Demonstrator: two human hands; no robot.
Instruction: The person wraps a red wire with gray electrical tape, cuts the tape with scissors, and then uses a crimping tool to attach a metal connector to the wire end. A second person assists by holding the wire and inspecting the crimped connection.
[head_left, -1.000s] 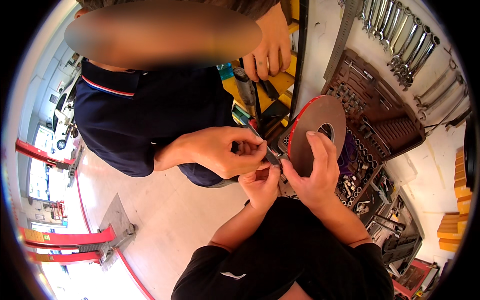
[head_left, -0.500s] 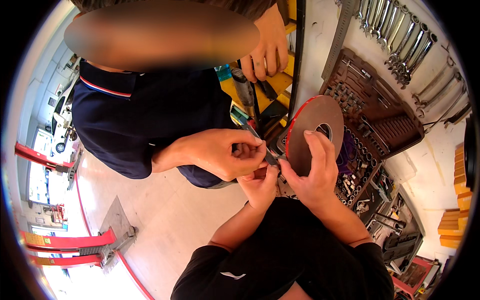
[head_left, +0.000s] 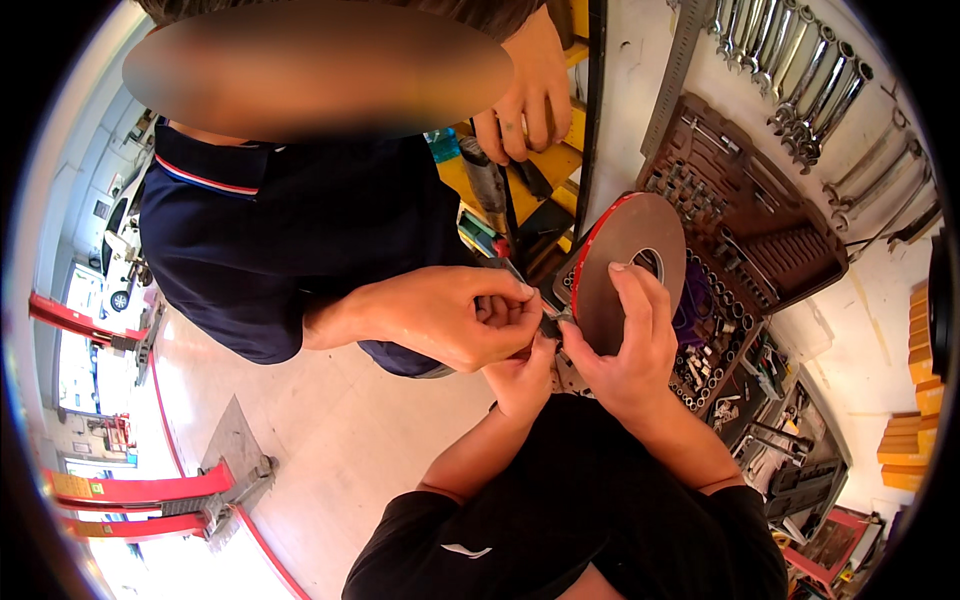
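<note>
My right hand [head_left: 635, 345] grips a large flat roll of tape [head_left: 612, 250], grey-brown on its side with a red rim. My thumb is at its near edge and my fingertips are by the hole in its middle. My left hand [head_left: 525, 385] pinches a small dark strip [head_left: 550, 328] just left of the roll. Part of that hand is hidden behind a co-worker's hand [head_left: 450, 315], whose curled fingers are right beside mine at the strip. What those fingers hold is hard to make out.
A co-worker in a navy polo shirt [head_left: 300, 220] stands close at the left, their other hand [head_left: 535, 95] by a yellow shelf [head_left: 565, 165]. Right of the roll is an open brown socket case [head_left: 770, 215]. Wrenches [head_left: 790, 75] hang on the wall. Red lift arms [head_left: 140, 485] are far left.
The co-worker's near hand has shifted slightly right and down, covering more of my left fingers. My hands and the tape roll are almost unmoved.
</note>
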